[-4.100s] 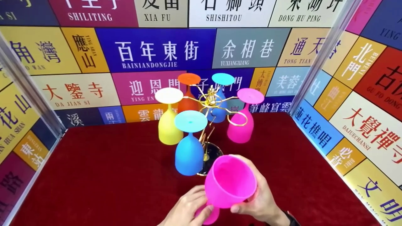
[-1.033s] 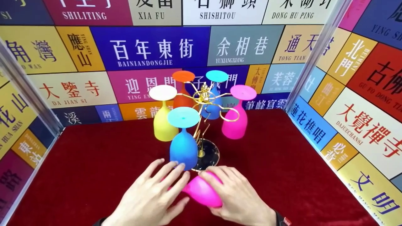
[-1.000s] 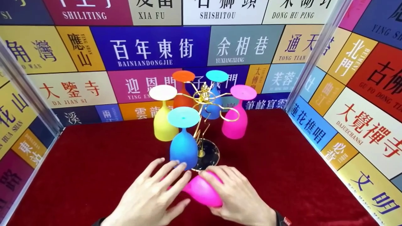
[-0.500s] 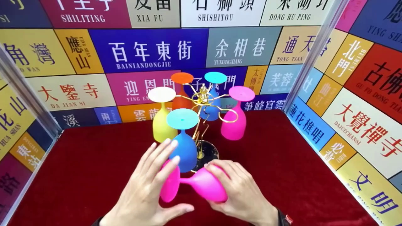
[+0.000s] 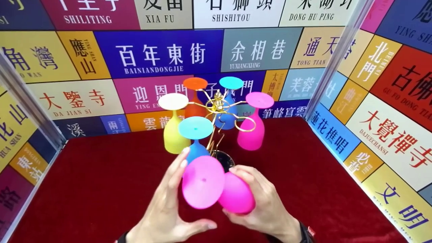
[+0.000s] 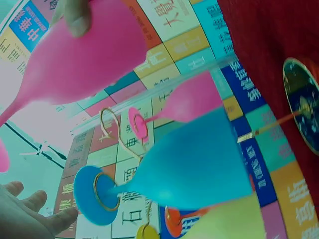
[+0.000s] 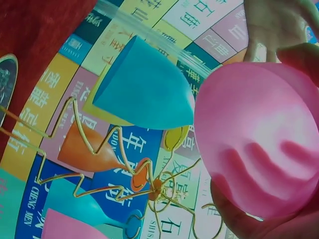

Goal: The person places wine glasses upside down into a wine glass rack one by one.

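My right hand (image 5: 266, 206) grips a pink plastic goblet (image 5: 238, 195) round its bowl, and the goblet is tilted with its round foot (image 5: 203, 182) facing the head camera. Its fingers show through the thin wall of the pink bowl (image 7: 259, 134) in the right wrist view. My left hand (image 5: 162, 209) is held beside the foot, fingers extended and thumb spread apart; whether a fingertip touches the foot, I cannot tell. Just beyond stands a golden wire rack (image 5: 217, 104) with upside-down goblets hanging by their feet. A golden ring (image 5: 245, 125) juts out at its front right.
On the rack hang a near blue goblet (image 6: 194, 164), a yellow one (image 5: 175, 135), an orange one (image 5: 195, 83), a far blue one (image 5: 230, 83) and another pink one (image 5: 251, 131). Dark red cloth (image 5: 101, 175) covers the table. Sign-printed panels (image 5: 158, 50) enclose three sides.
The pink goblet has turned from its mouth facing the head camera, through lying sideways, to its foot facing it. My left hand has let go of its foot end and spread. The rack stays put.
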Demonstrator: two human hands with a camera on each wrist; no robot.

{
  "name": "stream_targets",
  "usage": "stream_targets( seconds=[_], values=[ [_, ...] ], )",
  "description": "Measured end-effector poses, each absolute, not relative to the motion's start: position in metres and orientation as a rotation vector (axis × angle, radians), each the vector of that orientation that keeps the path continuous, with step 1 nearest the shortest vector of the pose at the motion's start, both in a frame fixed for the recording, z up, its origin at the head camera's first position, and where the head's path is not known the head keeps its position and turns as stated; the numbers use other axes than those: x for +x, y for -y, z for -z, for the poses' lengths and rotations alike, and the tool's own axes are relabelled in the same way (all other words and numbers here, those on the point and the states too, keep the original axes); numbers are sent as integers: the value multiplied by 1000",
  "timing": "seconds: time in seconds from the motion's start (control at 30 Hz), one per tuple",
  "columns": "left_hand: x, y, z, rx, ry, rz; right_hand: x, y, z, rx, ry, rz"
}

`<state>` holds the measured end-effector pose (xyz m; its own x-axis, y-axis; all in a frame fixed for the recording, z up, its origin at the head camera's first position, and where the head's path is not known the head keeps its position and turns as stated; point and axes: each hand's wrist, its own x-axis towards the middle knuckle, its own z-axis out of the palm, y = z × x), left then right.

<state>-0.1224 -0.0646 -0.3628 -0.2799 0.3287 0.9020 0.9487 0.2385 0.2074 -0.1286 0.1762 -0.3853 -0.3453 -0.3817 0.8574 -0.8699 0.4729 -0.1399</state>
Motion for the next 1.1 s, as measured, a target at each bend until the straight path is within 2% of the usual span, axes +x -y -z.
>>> stream_targets(
  seconds=[0.57, 1.1],
  values=[
    [-126, 40, 403, -1131, 1853, 1452, -132, -179, 391, 952, 1882, -1070],
    [-121, 38, 423, -1085, 2031, 1344, -141, -177, 401, 920, 1876, -1392]
  ],
)
